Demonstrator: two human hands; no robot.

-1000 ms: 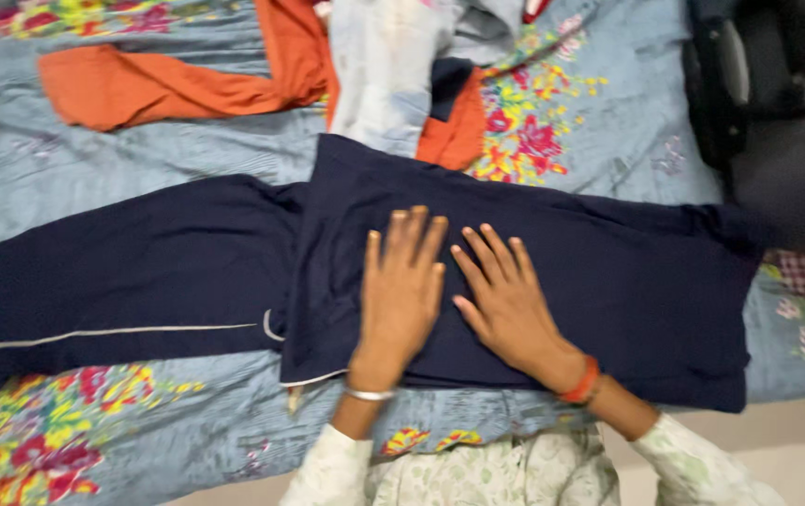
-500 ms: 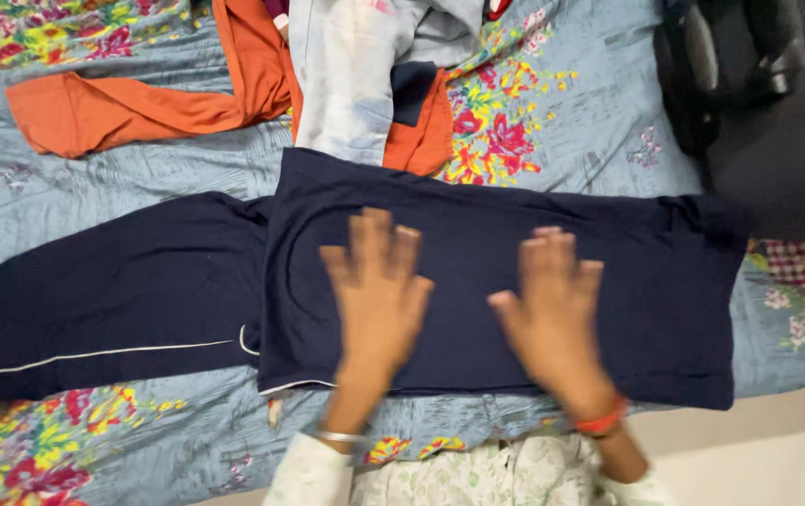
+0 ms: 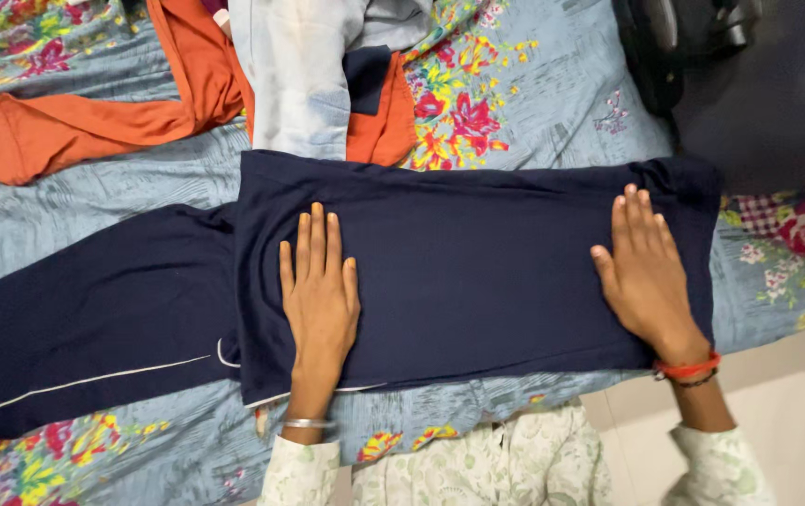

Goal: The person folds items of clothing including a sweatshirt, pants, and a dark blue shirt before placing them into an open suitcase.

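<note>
Head view: my left hand (image 3: 320,295) and right hand (image 3: 648,272) lie flat, fingers spread, well apart on folded navy blue fabric trousers (image 3: 477,253). Trousers rest on floral blue bedsheet (image 3: 552,103); orange cloth garment (image 3: 74,126) beyond.

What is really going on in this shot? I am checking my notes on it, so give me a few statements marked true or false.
1. Both hands lie flat on the dark blue garment. True.
2. The left hand holds the orange cloth. False: the orange cloth lies apart, further up the bedsheet.
3. The right hand rests near the garment's right end. True.
4. The right wrist is bare. False: it wears a red band.
5. The bedsheet is plain white. False: it is blue with flowers.
</note>
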